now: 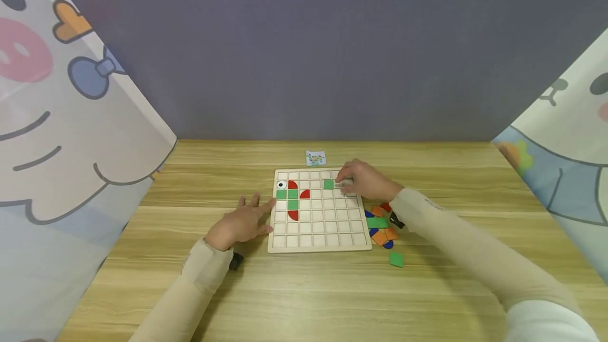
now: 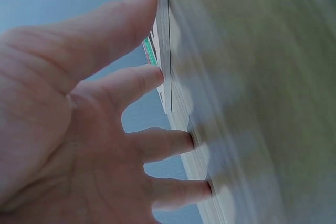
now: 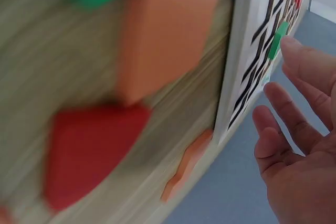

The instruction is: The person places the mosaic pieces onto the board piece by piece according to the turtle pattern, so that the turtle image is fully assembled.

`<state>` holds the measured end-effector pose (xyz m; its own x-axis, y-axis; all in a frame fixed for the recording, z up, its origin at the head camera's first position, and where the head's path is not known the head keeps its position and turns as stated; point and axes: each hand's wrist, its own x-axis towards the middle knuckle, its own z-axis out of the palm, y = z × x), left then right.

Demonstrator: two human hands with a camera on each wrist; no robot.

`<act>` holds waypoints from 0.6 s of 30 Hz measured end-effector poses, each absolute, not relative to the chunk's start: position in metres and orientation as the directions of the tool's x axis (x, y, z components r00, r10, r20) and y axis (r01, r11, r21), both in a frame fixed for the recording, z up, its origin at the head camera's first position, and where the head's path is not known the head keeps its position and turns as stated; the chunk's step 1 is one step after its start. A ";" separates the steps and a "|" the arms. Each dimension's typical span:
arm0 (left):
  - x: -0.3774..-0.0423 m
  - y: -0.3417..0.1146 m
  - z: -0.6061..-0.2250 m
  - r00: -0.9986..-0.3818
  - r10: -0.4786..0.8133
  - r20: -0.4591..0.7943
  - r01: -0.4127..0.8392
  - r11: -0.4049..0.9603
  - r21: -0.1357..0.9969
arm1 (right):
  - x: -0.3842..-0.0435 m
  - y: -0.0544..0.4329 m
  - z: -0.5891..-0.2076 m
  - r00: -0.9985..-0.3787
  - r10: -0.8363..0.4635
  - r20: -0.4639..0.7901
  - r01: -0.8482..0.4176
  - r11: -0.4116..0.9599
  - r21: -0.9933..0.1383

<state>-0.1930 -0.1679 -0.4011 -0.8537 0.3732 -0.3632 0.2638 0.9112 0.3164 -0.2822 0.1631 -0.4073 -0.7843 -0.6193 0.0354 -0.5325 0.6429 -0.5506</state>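
Observation:
A square wooden grid board [image 1: 331, 227] lies flat on the table. Its left part bears a round eye piece [image 1: 282, 184], several green squares [image 1: 293, 205] and red quarter-round pieces [image 1: 293, 215]. One more green square [image 1: 329, 184] sits apart, toward the upper right. Beside it, my right hand [image 1: 367, 179] hovers over the board with nothing in its grasp; in the right wrist view its fingertips [image 3: 292, 48] come close to that square. My left hand [image 1: 243, 221] spreads its fingers at the board's left edge, and in the left wrist view the thumb and index fingertip [image 2: 154, 74] rest against the rim.
Right of the board lies a loose pile of orange pieces [image 1: 380, 238], blue pieces [image 1: 388, 245], a long green piece [image 1: 377, 222] and a red piece [image 1: 386, 207]. A single green piece [image 1: 396, 259] lies nearer the front. Behind the board is a small picture card [image 1: 315, 158].

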 end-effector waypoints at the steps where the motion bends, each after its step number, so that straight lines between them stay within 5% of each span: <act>1: -0.193 -0.168 -0.401 -0.854 0.374 -0.362 0.265 0.911 0.317 | -0.283 0.160 -0.408 -0.778 -0.627 0.039 -0.540 0.635 -0.553; 13: -0.193 -0.168 -0.404 -0.854 0.377 -0.359 0.264 0.908 0.326 | -0.287 0.130 -0.412 -0.828 -0.560 0.019 -0.474 0.681 -0.558; 18: -0.194 -0.168 -0.404 -0.855 0.373 -0.361 0.262 0.910 0.321 | -0.285 0.122 -0.410 -0.776 -0.620 0.111 -0.573 0.621 -0.535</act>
<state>-0.1936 -0.1684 -0.4035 -0.8548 0.3731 -0.3607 0.2617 0.9102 0.3211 -0.2851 0.1219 -0.4098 -0.7763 -0.6205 0.1111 -0.5730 0.6211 -0.5347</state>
